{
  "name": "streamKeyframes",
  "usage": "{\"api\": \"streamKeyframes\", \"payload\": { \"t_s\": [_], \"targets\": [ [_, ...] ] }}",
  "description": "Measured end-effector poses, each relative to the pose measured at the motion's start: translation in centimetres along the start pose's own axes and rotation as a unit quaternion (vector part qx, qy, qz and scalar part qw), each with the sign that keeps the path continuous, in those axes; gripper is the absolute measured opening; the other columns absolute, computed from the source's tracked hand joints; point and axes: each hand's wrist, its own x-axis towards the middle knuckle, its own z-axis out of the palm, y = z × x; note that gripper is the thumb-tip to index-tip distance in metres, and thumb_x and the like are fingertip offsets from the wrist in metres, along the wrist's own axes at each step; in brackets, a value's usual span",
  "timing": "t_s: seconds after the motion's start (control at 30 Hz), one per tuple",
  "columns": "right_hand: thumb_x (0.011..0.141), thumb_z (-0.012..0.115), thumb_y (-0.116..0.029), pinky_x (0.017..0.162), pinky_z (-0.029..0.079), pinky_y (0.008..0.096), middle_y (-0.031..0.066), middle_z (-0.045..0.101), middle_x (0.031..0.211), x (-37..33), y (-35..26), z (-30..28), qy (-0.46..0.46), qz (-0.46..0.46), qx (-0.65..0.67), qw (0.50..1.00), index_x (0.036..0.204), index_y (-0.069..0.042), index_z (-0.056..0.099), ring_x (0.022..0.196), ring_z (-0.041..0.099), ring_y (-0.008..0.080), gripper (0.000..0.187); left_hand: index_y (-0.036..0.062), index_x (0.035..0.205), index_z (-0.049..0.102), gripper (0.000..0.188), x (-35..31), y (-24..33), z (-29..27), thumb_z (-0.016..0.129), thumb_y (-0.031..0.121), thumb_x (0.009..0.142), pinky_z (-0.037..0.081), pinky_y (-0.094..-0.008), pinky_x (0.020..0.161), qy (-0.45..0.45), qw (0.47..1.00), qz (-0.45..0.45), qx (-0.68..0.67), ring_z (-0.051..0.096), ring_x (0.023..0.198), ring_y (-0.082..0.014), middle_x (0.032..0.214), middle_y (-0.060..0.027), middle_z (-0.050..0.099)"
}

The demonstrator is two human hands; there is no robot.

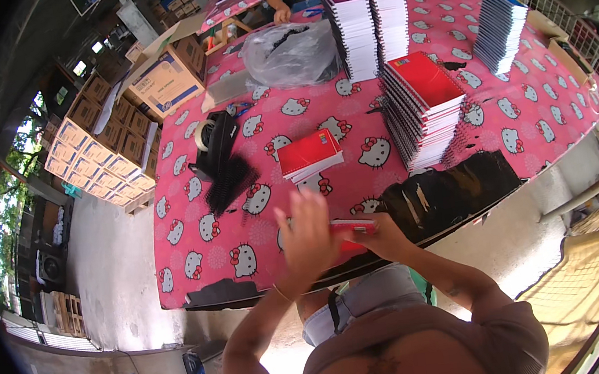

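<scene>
At the table's near edge my right hand (388, 238) grips a red notebook (349, 237), thumb on top. My left hand (306, 232) is beside the notebook's left end, its fingers stretched up and slightly blurred; its palm hides part of the cover. Just beyond lies a small stack of red notebooks (309, 153) with no coil visible. To their left, a heap of loose black spiral coils (231, 184) lies against a black tape dispenser (217, 141). A tall stack of red spiral-bound notebooks (423, 103) stands at the right.
Farther back are stacks of purple (354, 37) and red (389, 21) notebooks, and a dark blue stack (500, 31) at far right. A see-through plastic bag (290, 55) lies near another person's hand (283, 13). Cardboard boxes (99, 143) are piled left of the pink table (206, 271).
</scene>
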Motion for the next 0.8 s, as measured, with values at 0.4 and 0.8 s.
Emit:
{"api": "streamKeyframes", "payload": {
  "t_s": [0.4, 0.8],
  "targets": [
    [0.089, 0.069, -0.008, 0.076, 0.051, 0.0282, 0.0091, 0.072, 0.093, 0.1, -0.4, -1.7, 0.059, -0.043, 0.086, 0.994, 0.120, -0.007, 0.069, 0.082, 0.061, 0.0073, 0.031, -0.0073, 0.144, 0.040, 0.082, -3.1, 3.5, 2.0, 0.042, 0.060, 0.097, 0.016, -0.0629, 0.115, -0.025, 0.995, 0.010, -0.101, 0.034, 0.144, -0.0422, 0.151, -0.0267, 0.039],
    [0.086, 0.069, -0.004, 0.072, 0.053, 0.0300, 0.0130, 0.072, 0.086, 1.5, 6.7, -1.1, 0.042, -0.088, -0.022, 0.995, 0.116, -0.003, 0.069, 0.075, 0.066, 0.0144, 0.030, -0.0062, 0.148, 0.034, 0.087, -1.0, 3.2, 3.7, 0.042, 0.062, 0.095, 0.012, -0.0649, 0.115, -0.061, 0.997, 0.019, -0.053, 0.027, 0.147, -0.0388, 0.155, -0.0267, 0.032]
  ]
}}
